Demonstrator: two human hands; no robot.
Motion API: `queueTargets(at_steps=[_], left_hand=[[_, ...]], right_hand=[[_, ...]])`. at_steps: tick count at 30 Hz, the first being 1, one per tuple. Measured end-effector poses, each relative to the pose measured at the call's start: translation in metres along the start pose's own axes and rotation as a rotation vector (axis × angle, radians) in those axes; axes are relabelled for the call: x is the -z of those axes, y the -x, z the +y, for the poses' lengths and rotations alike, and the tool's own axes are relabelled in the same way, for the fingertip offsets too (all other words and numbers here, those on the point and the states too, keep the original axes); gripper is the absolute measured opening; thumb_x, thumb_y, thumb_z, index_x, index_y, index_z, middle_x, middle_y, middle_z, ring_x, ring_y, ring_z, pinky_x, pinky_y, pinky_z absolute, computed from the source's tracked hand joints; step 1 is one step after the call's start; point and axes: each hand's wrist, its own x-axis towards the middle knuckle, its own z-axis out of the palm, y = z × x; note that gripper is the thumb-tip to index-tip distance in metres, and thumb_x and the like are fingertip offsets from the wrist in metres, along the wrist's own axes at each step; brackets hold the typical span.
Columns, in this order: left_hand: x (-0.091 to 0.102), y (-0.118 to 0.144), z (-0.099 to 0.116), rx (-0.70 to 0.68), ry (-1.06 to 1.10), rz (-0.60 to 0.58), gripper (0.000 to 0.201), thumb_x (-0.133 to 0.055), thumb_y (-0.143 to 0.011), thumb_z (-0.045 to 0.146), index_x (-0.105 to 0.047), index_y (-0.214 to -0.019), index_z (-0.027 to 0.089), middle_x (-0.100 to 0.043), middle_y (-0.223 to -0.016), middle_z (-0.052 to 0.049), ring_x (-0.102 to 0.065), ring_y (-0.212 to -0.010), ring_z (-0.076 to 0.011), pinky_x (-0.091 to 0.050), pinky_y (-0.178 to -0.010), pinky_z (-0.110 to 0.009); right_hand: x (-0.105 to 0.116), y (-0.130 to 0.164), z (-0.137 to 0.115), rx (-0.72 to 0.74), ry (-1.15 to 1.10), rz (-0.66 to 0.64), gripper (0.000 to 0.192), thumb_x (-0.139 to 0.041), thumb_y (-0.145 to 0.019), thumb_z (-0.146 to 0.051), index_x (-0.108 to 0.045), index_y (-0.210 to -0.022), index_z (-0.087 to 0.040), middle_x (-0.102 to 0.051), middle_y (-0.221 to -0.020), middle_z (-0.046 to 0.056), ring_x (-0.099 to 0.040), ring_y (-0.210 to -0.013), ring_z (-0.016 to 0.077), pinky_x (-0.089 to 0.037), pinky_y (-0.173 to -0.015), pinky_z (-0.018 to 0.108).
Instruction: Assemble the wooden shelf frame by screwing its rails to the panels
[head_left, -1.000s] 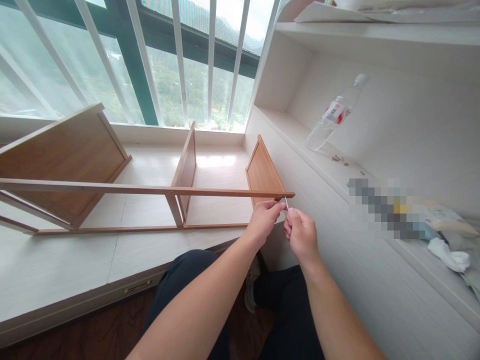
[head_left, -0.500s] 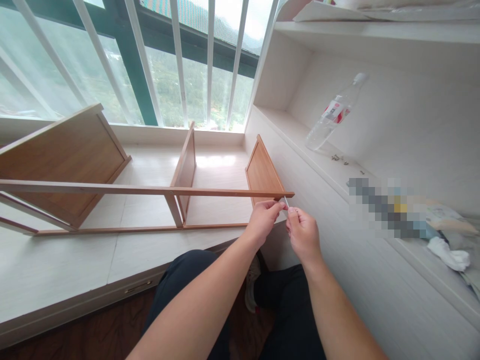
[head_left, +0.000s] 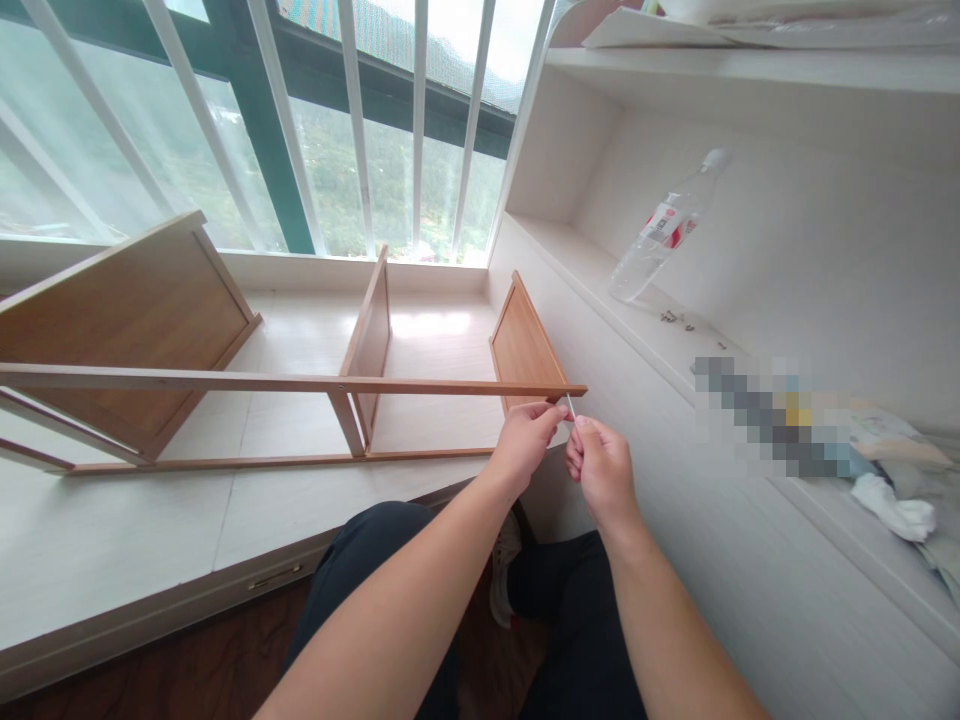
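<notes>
A wooden shelf rack (head_left: 277,381) lies on its side on a pale bench, its shelf panels standing up between long rails. My right hand (head_left: 601,462) is closed around a thin metal hex key (head_left: 571,406), whose shaft points up to the right end of the near upper rail. Just left of that shaft, my left hand (head_left: 527,440) is closed in a pinch below the rail end. What lies between its fingertips is hidden. The end panel (head_left: 526,335) stands right behind both hands.
On the ledge at right are a clear plastic bottle (head_left: 664,235), several small screws (head_left: 669,317), a blurred-out patch and a white cloth (head_left: 894,508). A white cabinet side (head_left: 675,520) rises close to my right arm. Window bars (head_left: 360,130) run behind the bench (head_left: 150,540).
The hex key's shaft tilts slightly differently, and my right hand's fingers have shifted a little on it. My left hand keeps its place at the rail end. The rack has not moved.
</notes>
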Motion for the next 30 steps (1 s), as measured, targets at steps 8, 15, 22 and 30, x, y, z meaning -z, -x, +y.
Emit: queueTargets(at_steps=[8,15,22,30], left_hand=[[0.0009,-0.0021,-0.0028,-0.002,-0.016,0.002,0.031,-0.068,-0.079,0.046,-0.073,-0.077,0.015,-0.04,-0.055,0.007,-0.031,-0.051,-0.0087,-0.024,-0.053,-0.027],[0.0005,-0.0016,-0.0025,-0.007,-0.008,0.003,0.03,-0.069,-0.078,0.046,-0.073,-0.075,0.016,-0.041,-0.056,0.006,-0.033,-0.053,-0.0092,-0.027,-0.056,-0.027],[0.0005,-0.0025,-0.0039,-0.007,-0.024,0.002,0.03,-0.069,-0.078,0.045,-0.073,-0.075,0.015,-0.042,-0.056,0.006,-0.034,-0.055,-0.0097,-0.027,-0.056,-0.027],[0.0005,-0.0032,-0.0048,0.003,-0.033,-0.007,0.034,-0.07,-0.077,0.047,-0.077,-0.08,0.014,-0.04,-0.055,0.006,-0.031,-0.054,-0.0093,-0.024,-0.056,-0.027]], right_hand=[[-0.0033,0.0019,-0.0013,-0.019,-0.066,-0.001,0.049,-0.06,-0.093,-0.054,-0.04,-0.061,-0.024,-0.037,-0.047,-0.008,-0.033,-0.04,0.0083,-0.027,-0.04,0.023],[-0.0049,0.0036,-0.0008,-0.015,-0.088,0.006,0.049,-0.061,-0.093,-0.053,-0.04,-0.06,-0.024,-0.037,-0.047,-0.008,-0.033,-0.039,0.0081,-0.027,-0.039,0.023],[-0.0057,0.0063,-0.0023,-0.014,-0.062,0.024,0.049,-0.06,-0.092,-0.054,-0.039,-0.06,-0.024,-0.036,-0.047,-0.008,-0.032,-0.04,0.0079,-0.027,-0.039,0.023],[-0.0068,0.0078,-0.002,-0.015,-0.108,0.024,0.047,-0.06,-0.093,-0.049,-0.04,-0.058,-0.023,-0.037,-0.046,-0.008,-0.033,-0.04,0.0079,-0.027,-0.039,0.023]])
